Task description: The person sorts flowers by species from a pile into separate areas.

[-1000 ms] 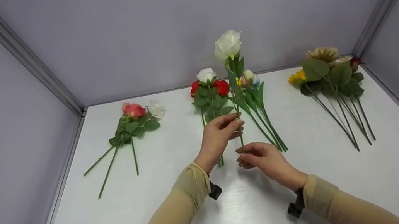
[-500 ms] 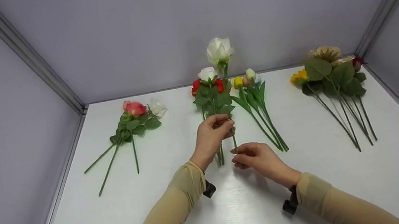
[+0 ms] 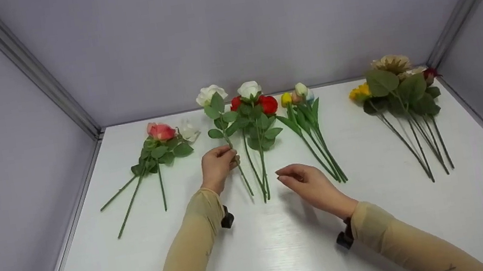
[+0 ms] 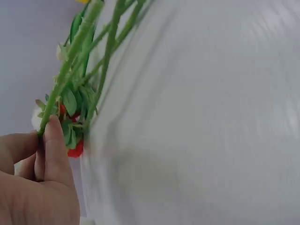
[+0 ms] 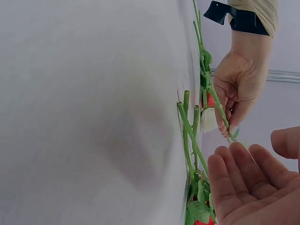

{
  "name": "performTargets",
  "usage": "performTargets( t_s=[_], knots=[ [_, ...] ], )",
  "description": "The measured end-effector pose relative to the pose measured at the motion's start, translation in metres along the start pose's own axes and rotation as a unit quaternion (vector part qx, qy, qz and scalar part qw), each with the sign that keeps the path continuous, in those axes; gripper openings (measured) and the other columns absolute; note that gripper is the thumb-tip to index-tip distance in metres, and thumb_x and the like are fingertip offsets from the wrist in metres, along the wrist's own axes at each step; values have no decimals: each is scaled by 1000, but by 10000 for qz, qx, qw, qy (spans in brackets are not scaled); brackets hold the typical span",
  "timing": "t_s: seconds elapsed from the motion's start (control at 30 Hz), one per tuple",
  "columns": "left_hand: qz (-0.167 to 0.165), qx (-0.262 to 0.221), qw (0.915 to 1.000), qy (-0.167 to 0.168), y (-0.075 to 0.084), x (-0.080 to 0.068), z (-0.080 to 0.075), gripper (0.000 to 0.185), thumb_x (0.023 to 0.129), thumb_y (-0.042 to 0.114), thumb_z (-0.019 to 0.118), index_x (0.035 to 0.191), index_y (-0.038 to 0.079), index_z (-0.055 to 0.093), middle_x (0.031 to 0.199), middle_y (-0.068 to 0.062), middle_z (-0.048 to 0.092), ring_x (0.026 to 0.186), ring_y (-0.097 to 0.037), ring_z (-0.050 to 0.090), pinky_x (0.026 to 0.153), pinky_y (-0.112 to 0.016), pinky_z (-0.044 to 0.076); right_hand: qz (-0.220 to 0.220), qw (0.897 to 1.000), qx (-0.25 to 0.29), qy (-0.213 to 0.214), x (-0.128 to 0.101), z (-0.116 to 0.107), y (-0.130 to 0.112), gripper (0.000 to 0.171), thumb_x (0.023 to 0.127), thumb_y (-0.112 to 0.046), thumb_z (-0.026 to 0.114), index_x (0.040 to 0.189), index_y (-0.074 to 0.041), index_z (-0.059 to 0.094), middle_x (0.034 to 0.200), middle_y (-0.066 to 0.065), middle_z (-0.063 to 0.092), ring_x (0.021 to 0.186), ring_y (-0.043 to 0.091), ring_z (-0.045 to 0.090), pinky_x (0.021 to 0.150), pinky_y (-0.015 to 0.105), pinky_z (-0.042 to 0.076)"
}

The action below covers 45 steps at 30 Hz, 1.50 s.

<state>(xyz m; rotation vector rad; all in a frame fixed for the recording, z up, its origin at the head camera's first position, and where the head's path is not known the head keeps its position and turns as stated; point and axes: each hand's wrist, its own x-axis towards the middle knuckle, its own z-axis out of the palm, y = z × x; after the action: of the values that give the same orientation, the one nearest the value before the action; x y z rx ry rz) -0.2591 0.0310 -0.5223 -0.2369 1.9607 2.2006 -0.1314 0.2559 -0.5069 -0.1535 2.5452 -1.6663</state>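
My left hand (image 3: 218, 167) pinches the stem of a white rose (image 3: 211, 95) between thumb and fingers, close over the table. In the left wrist view the green stem (image 4: 70, 61) runs up from the fingertips. Just right of it lie red and white roses (image 3: 256, 124), their stems bunched toward me. My right hand (image 3: 312, 187) hovers over the table to the right of those stems, holding nothing. Its fingers are relaxed, with the palm showing in the right wrist view.
Several tulips (image 3: 308, 121) lie right of the roses. A pink rose (image 3: 161, 131) and a white one (image 3: 188, 132) lie at the left. Mixed flowers with a yellow bloom (image 3: 360, 93) lie at the far right. Grey panels (image 3: 236, 27) wall the white table (image 3: 277, 253).
My left hand has carried the white rose left and lowered it beside the red and white roses. The right hand has let go of its stem and moved slightly left.
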Motion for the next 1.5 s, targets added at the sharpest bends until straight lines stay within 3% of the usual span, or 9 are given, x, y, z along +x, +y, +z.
performTargets(
  t_s=[0.2, 0.3, 0.53, 0.73, 0.87, 1.03, 1.13, 1.33, 1.5],
  knots=[
    [28, 983, 9951, -28, -12, 5, 2, 35, 98, -1, 64, 132, -7, 63, 106, -21, 70, 91, -28, 72, 76, -31, 60, 53, 9998, -195, -13, 4, 6, -1, 34, 103, -30, 64, 130, -9, 69, 122, 0, 70, 112, 19, 65, 95, 43, 53],
    [212, 1758, 9842, 17, -15, 6, 4, 33, 99, 2, 63, 130, -4, 65, 105, -17, 71, 89, -26, 70, 74, -32, 57, 66, 9999, -135, -55, 4, 8, -1, 33, 103, -28, 64, 130, -9, 69, 124, 5, 70, 112, 20, 65, 96, 43, 52],
    [606, 3240, 9441, 10, -18, 9, 5, 29, 97, 4, 64, 125, -2, 69, 113, -14, 69, 102, -25, 63, 91, -40, 52, 27, 9998, -191, -36, 6, 12, 2, 31, 103, -27, 65, 127, -8, 70, 122, 8, 71, 110, 21, 66, 97, 45, 52],
    [587, 3490, 9353, -45, -12, 10, -7, 34, 98, 14, 69, 128, -2, 68, 110, -14, 69, 97, -26, 64, 87, -40, 53, 32, 9995, -302, -71, 11, 12, 4, 31, 102, -26, 66, 127, -8, 70, 122, 6, 71, 111, 22, 66, 98, 45, 52],
    [977, 4043, 9089, 285, -5, 12, -39, 29, 100, 15, 67, 124, 0, 71, 107, -14, 70, 100, -29, 63, 90, -43, 50, -102, 9982, -585, -103, 17, 15, 1, 30, 102, -24, 66, 126, -8, 70, 119, 1, 70, 112, 20, 65, 99, 41, 52],
    [1640, 4871, 8523, 970, 5, 15, -104, 23, 100, 9, 62, 119, 0, 73, 111, -18, 71, 106, -36, 65, 91, -50, 51, -514, 9907, -1206, -368, 25, 26, -10, 31, 102, -22, 65, 129, -6, 68, 124, 4, 67, 117, 23, 62, 100, 42, 51],
    [1751, 5176, 8263, 1366, 10, 10, -145, 22, 100, 7, 60, 116, -3, 73, 113, -24, 69, 107, -43, 63, 89, -56, 51, -824, 9802, -1710, -570, 32, 39, -18, 34, 103, -21, 64, 132, -5, 66, 130, 7, 65, 123, 26, 59, 104, 44, 48],
    [1385, 5604, 7971, 1773, 10, -5, -200, 26, 101, 8, 60, 120, -7, 68, 116, -30, 64, 108, -49, 58, 86, -62, 51, -1401, 9453, -2757, -1034, 43, 76, -36, 36, 103, -24, 63, 136, -8, 65, 133, 8, 64, 127, 27, 57, 107, 43, 46],
    [1085, 5724, 7901, 1907, 5, -13, -220, 29, 101, 10, 61, 123, -7, 67, 115, -31, 63, 106, -50, 60, 82, -62, 52, -1906, 9061, -3508, -1397, 47, 110, -54, 39, 104, -27, 62, 139, -10, 62, 136, 7, 62, 129, 25, 55, 110, 38, 44]
  ],
)
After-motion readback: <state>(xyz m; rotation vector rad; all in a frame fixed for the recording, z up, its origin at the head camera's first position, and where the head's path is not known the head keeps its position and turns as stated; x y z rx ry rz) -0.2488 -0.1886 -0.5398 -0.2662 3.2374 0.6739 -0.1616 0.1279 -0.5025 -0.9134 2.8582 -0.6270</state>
